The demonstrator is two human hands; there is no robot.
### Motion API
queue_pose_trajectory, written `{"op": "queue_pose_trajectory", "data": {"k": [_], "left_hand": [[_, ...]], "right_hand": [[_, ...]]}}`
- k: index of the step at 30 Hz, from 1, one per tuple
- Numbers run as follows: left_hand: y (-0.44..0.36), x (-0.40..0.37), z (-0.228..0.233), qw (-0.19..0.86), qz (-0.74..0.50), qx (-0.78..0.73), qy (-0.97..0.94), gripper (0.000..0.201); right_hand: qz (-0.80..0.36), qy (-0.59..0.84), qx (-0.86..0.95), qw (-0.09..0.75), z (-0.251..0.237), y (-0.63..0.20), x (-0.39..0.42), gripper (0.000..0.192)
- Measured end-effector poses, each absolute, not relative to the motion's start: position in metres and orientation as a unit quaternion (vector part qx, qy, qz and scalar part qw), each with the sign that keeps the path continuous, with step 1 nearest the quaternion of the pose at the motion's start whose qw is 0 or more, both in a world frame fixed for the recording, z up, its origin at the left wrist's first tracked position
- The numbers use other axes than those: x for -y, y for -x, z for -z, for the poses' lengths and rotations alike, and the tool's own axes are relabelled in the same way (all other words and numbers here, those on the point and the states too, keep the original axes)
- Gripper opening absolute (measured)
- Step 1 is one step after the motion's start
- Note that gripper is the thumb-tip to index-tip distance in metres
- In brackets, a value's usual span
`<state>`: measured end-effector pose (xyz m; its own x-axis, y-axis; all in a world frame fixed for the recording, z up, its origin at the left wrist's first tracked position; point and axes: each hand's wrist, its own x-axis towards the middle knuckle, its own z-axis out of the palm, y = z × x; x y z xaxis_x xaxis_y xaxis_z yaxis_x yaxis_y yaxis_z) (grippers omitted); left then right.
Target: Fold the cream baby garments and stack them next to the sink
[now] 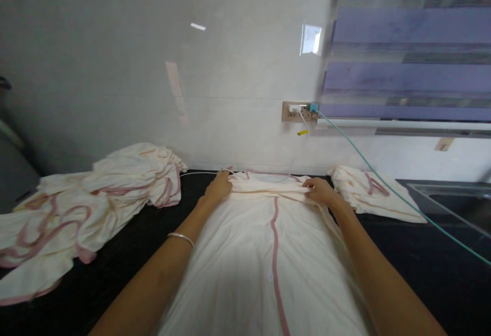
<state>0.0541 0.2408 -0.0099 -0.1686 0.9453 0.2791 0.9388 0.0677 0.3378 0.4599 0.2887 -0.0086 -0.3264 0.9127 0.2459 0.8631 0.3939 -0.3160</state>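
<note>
A cream-white garment (245, 264) with a pink line down its middle lies spread over the dark counter, reaching toward me. Its far end is folded over into a band against the wall side. My left hand (219, 186) grips the left corner of that band; a thin white cord passes close by the fingers. At the right corner my right hand (320, 192) pinches the cloth between thumb and fingers. Both arms stretch forward along the garment's sides, and a silver bangle (182, 239) circles the left wrist.
A crumpled heap of similar pink-trimmed cloth (111, 198) lies at left. A folded cloth (378, 195) rests at right, near a sink (452, 195). A green cord (364, 159) runs from the wall socket (300, 111) across the right side. A purple striped blind (410, 44) hangs above.
</note>
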Motion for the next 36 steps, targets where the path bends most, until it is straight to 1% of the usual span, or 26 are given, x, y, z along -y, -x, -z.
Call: {"op": "queue_pose_trajectory", "data": {"k": [4, 6, 11, 13, 15, 17, 19, 21, 24, 26, 28, 31, 34, 36], "left_hand": [[-0.047, -0.228, 0.021, 0.008, -0.203, -0.775, -0.599, 0.047], [-0.046, -0.223, 0.025, 0.006, -0.187, -0.782, -0.594, 0.040], [-0.048, -0.218, 0.026, -0.017, -0.171, -0.796, -0.581, 0.044], [-0.051, -0.215, 0.024, -0.020, -0.166, -0.811, -0.560, 0.047], [-0.055, -0.211, 0.019, -0.020, -0.160, -0.827, -0.538, 0.048], [-0.059, -0.207, 0.011, -0.024, -0.155, -0.836, -0.526, 0.047], [-0.065, -0.202, -0.002, -0.033, -0.143, -0.837, -0.528, 0.050], [-0.073, -0.198, -0.017, -0.039, -0.122, -0.832, -0.540, 0.052], [-0.089, -0.195, -0.035, -0.025, -0.095, -0.817, -0.568, 0.046], [-0.105, -0.194, -0.039, -0.012, -0.089, -0.795, -0.600, 0.039], [-0.124, -0.192, -0.033, -0.011, -0.090, -0.761, -0.643, 0.037], [-0.148, -0.190, -0.012, -0.021, -0.108, -0.693, -0.712, 0.037], [-0.153, -0.190, 0.015, -0.051, -0.137, -0.605, -0.783, 0.033], [-0.148, -0.192, 0.030, -0.069, -0.159, -0.586, -0.791, 0.037]], "right_hand": [[-0.042, 0.580, 0.789, 0.198, 0.019, -0.459, -0.289, 0.032], [-0.042, 0.587, 0.787, 0.187, 0.026, -0.459, -0.286, 0.034], [-0.051, 0.606, 0.776, 0.169, 0.028, -0.466, -0.280, 0.049], [-0.045, 0.626, 0.758, 0.178, 0.020, -0.472, -0.280, 0.050], [-0.031, 0.646, 0.738, 0.192, 0.011, -0.474, -0.281, 0.044], [-0.019, 0.652, 0.730, 0.202, 0.005, -0.469, -0.279, 0.032], [-0.021, 0.636, 0.743, 0.206, 0.004, -0.457, -0.275, 0.022], [-0.031, 0.605, 0.770, 0.201, 0.009, -0.439, -0.269, 0.016], [-0.043, 0.565, 0.802, 0.187, 0.023, -0.416, -0.259, 0.011], [-0.040, 0.558, 0.808, 0.185, 0.031, -0.408, -0.255, 0.014], [-0.033, 0.557, 0.809, 0.187, 0.036, -0.406, -0.253, 0.018], [-0.025, 0.551, 0.813, 0.186, 0.039, -0.410, -0.252, 0.018], [-0.019, 0.552, 0.813, 0.183, 0.041, -0.413, -0.254, 0.024], [-0.011, 0.560, 0.809, 0.178, 0.043, -0.414, -0.256, 0.027]]}}
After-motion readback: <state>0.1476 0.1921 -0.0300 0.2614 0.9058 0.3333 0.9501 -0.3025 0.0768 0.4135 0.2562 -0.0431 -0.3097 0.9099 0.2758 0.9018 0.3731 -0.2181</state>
